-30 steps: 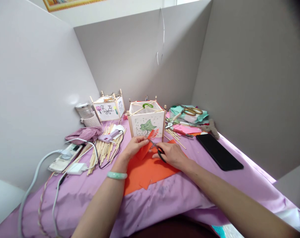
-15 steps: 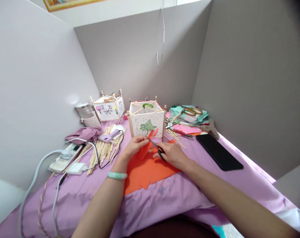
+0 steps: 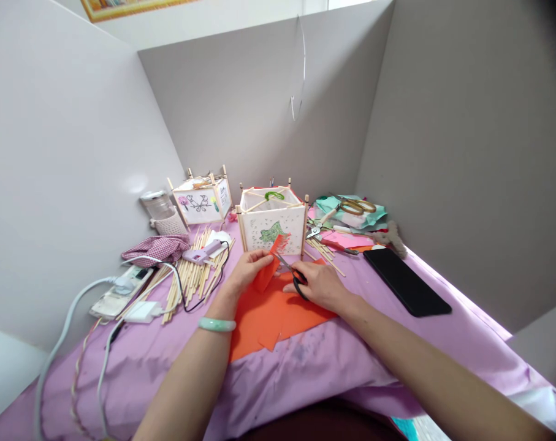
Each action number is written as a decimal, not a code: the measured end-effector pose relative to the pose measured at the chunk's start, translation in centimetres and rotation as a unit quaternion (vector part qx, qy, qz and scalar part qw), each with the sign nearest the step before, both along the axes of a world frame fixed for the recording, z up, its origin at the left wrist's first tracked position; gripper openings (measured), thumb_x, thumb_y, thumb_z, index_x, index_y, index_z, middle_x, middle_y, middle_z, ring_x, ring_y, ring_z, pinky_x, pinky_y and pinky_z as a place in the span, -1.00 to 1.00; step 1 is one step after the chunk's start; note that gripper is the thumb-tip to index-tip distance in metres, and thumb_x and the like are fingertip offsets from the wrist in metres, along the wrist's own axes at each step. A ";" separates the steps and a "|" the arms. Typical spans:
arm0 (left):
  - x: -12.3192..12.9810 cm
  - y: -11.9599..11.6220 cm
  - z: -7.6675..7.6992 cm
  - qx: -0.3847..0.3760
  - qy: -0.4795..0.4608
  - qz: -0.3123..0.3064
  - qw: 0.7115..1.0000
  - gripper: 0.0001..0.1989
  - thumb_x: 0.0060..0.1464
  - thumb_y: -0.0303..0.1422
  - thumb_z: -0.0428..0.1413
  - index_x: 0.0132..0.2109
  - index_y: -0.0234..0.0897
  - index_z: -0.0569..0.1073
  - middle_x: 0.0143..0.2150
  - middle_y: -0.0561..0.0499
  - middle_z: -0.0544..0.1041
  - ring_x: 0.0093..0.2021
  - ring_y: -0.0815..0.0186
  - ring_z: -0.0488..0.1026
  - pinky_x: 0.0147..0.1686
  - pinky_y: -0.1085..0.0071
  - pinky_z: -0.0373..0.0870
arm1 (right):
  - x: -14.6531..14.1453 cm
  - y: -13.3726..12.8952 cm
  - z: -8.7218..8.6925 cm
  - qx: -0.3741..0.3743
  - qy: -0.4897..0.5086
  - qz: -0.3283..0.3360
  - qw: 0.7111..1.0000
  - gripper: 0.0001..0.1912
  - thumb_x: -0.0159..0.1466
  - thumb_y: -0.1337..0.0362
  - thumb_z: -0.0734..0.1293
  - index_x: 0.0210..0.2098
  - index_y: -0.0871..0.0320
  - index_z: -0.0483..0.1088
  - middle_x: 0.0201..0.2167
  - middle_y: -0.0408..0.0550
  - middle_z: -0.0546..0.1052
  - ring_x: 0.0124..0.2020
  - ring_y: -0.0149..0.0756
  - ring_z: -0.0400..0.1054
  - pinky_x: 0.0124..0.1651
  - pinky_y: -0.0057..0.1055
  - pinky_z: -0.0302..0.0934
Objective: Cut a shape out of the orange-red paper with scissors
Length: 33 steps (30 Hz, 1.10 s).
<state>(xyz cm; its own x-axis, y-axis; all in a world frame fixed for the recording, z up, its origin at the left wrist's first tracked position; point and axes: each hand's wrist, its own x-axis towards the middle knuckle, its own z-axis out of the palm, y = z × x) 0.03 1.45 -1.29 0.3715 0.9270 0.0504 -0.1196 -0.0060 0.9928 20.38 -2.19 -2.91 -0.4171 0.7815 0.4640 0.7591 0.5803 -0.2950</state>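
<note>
My left hand (image 3: 251, 271) pinches a strip of orange paper (image 3: 266, 277) whose upper end is cut into a fringe. In my right hand (image 3: 321, 284) is a pair of small black-handled scissors (image 3: 298, 279), fingers closed round the handles. The scissor blades point up and left and meet the strip near its fringed part. Below both hands a larger sheet of orange paper (image 3: 278, 318) lies on the purple cloth, with a small cut piece on its front edge. Just behind the strip stands a lantern (image 3: 271, 223) of sticks and white panels with a green leaf drawing.
To the left lie wooden sticks (image 3: 192, 275), a glue gun (image 3: 203, 252), a power strip (image 3: 121, 294) and cables. A second lantern (image 3: 199, 202) and a jar (image 3: 156, 205) stand behind. On the right are a black phone (image 3: 406, 282), pliers (image 3: 321, 223) and gold-handled scissors (image 3: 358, 206).
The orange strip and my left fingers have shifted slightly up and left. The scissor blades have changed angle a little against the strip.
</note>
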 end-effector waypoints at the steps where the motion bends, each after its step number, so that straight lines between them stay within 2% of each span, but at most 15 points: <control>1: 0.0 0.0 0.0 -0.001 -0.009 0.006 1.000 -0.72 -0.12 -0.24 0.21 -0.30 -0.36 0.43 -0.42 0.01 0.51 -0.46 0.31 0.49 -0.39 0.40 0.41 | 0.0 0.0 0.1 0.002 -0.002 0.002 1.000 -0.55 0.11 -0.09 0.32 -0.17 0.11 0.36 -0.35 -0.09 0.50 -0.37 -0.32 0.36 -0.38 -0.46 0.02; 6: 0.0 0.1 -0.1 0.000 -0.039 0.020 0.999 -0.75 -0.11 -0.27 0.22 -0.32 -0.35 0.43 -0.46 0.05 0.50 -0.50 0.35 0.47 -0.36 0.37 0.44 | 0.0 -0.2 0.2 0.008 -0.008 0.008 1.000 -0.56 0.10 -0.09 0.32 -0.21 0.12 0.35 -0.38 -0.10 0.49 -0.40 -0.33 0.35 -0.39 -0.46 -0.01; 10: 0.0 0.1 -0.1 0.005 -0.019 0.014 1.000 -0.73 -0.11 -0.26 0.21 -0.30 -0.36 0.43 -0.44 0.02 0.52 -0.48 0.32 0.49 -0.40 0.41 0.42 | -0.1 -0.2 0.2 -0.001 -0.006 0.017 1.000 -0.60 0.12 -0.06 0.33 -0.23 0.13 0.35 -0.38 -0.11 0.49 -0.42 -0.36 0.33 -0.40 -0.47 0.00; 17: -0.2 0.4 -0.5 0.023 0.006 0.010 1.000 -0.70 -0.08 -0.23 0.19 -0.26 -0.39 0.44 -0.37 -0.05 0.53 -0.42 0.30 0.50 -0.36 0.42 0.40 | -0.1 -0.2 0.3 -0.011 -0.003 0.025 1.000 -0.64 0.15 -0.02 0.31 -0.27 0.15 0.34 -0.39 -0.10 0.48 -0.44 -0.37 0.32 -0.41 -0.48 -0.01; 33: -0.1 0.3 -0.3 -0.013 -0.012 0.005 1.000 -0.68 -0.15 -0.21 0.24 -0.31 -0.36 0.42 -0.42 0.02 0.52 -0.45 0.29 0.50 -0.38 0.40 0.40 | 0.1 0.5 -0.4 0.008 -0.020 0.017 1.000 -0.64 0.15 -0.04 0.31 -0.27 0.13 0.37 -0.41 -0.11 0.51 -0.40 -0.34 0.37 -0.39 -0.46 0.00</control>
